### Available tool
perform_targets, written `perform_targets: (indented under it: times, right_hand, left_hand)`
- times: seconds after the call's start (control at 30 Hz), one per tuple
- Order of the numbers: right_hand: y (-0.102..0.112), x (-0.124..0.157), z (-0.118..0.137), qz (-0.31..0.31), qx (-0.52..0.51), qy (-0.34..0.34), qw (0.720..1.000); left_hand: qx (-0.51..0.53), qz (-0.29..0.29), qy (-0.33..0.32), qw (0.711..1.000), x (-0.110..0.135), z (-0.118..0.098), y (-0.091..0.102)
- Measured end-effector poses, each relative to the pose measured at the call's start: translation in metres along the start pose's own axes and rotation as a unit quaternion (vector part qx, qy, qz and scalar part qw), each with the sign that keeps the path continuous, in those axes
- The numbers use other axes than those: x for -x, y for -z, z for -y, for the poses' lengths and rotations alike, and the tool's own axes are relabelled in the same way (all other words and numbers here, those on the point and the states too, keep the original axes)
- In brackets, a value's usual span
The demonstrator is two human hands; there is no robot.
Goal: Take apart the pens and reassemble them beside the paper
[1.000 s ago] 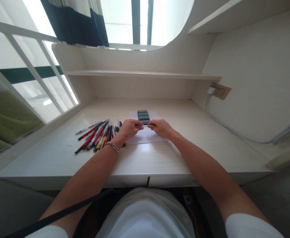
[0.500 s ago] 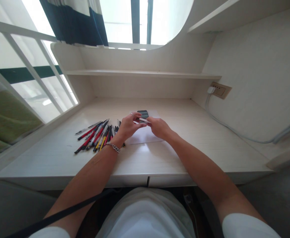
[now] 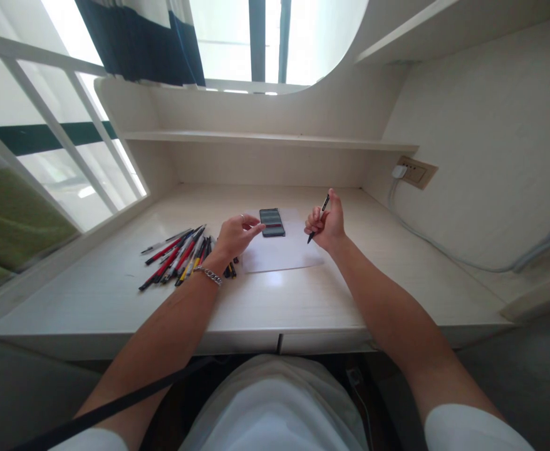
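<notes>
My right hand [image 3: 326, 224] is closed round a dark pen [image 3: 319, 218], held tip down above the right part of a white sheet of paper [image 3: 282, 252]. My left hand [image 3: 236, 233] rests at the sheet's left edge with its fingers pinched together; whether anything is in them I cannot make out. A dark phone [image 3: 272, 222] lies on the top of the sheet between the hands. A pile of several red, black and yellow pens [image 3: 176, 255] lies just left of my left wrist, which wears a chain bracelet.
The white desk [image 3: 115, 294] has a low shelf [image 3: 265, 141] at the back and a railing with a window on the left. A wall socket [image 3: 413, 172] with a white plug and cable sits at the right wall. A drawer front runs along the near edge.
The two hands were together over the sheet on one pen. The right hand has since lifted away to the right with the pen, uncovering the phone. The left hand stayed by the pile.
</notes>
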State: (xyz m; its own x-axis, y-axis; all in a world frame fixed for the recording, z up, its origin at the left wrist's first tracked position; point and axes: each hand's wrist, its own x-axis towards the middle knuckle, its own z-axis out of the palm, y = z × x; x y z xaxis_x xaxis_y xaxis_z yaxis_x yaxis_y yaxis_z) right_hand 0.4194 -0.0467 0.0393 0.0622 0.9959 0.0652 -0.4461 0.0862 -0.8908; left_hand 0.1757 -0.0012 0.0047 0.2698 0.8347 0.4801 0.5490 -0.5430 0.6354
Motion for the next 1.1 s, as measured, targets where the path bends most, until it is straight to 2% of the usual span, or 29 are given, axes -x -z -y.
perform_targets:
  times: [0.1, 0.33, 0.47, 0.6, 0.7, 0.8, 0.87, 1.03, 1.1]
  right_hand:
    - [0.002, -0.001, -0.001, -0.012, 0.005, 0.009, 1.000]
    - [-0.001, 0.001, -0.002, -0.045, 0.097, 0.009, 0.994]
    - [-0.002, 0.001, -0.003, -0.052, 0.092, 0.021, 0.994]
    - [-0.004, -0.005, -0.010, -0.062, 0.062, 0.027, 0.996]
    - [-0.005, -0.009, -0.019, -0.095, 0.045, 0.035, 0.994]
    - [-0.006, -0.008, -0.027, -0.126, 0.103, 0.015, 0.987]
    - [-0.008, -0.005, -0.029, -0.114, 0.140, -0.007, 0.984]
    - [-0.019, 0.001, -0.036, -0.018, 0.138, -0.078, 0.987]
    - [-0.025, 0.000, -0.044, -0.001, 0.160, -0.090, 0.983]
  left_hand:
    - [-0.023, 0.011, 0.001, 1.000, 0.000, 0.001, 0.001]
    - [-0.043, 0.047, 0.004, 0.998, 0.000, 0.010, 0.002]
    - [-0.066, 0.075, -0.005, 0.995, -0.002, 0.018, 0.005]
    - [-0.084, 0.100, 0.020, 0.991, -0.004, 0.026, 0.011]
    - [-0.101, 0.134, 0.033, 0.985, -0.004, 0.029, 0.015]
    - [-0.120, 0.160, 0.047, 0.979, -0.002, 0.029, 0.016]
    - [-0.135, 0.168, 0.055, 0.975, -0.002, 0.027, 0.015]
    - [-0.145, 0.181, 0.060, 0.971, -0.002, 0.023, 0.014]
    - [-0.142, 0.183, 0.065, 0.970, -0.002, 0.022, 0.014]
